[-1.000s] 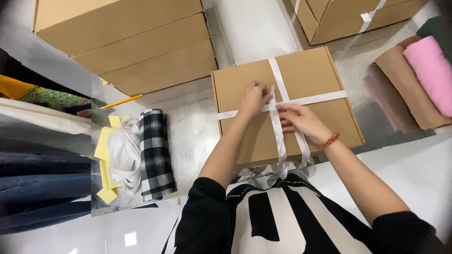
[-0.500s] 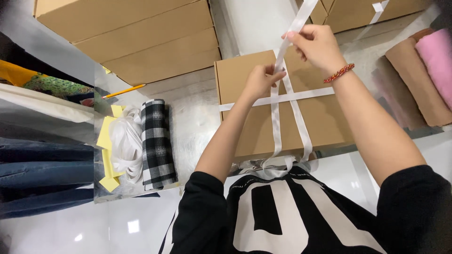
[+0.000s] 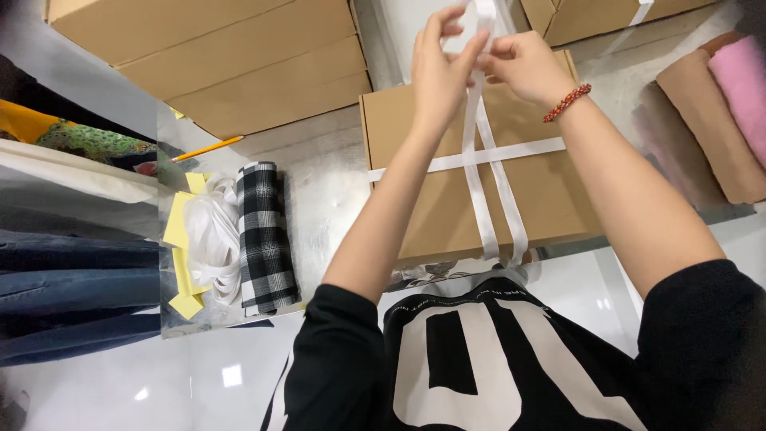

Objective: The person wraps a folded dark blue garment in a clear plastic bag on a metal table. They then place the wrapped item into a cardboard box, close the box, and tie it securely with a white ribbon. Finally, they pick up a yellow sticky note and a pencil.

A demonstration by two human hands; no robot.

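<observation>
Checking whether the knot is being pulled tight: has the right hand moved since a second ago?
Yes. The right hand has risen from the middle of the cardboard box lid to its far edge, lifting the white ribbon.

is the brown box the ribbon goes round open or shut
Shut. The cardboard box has its lid lying flat, with white ribbon crossed over the top; both hands, left hand and right hand, hold the ribbon ends above it.

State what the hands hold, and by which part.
Both the left hand and right hand pinch the white ribbon near its raised upper ends, above the cardboard box.
</observation>
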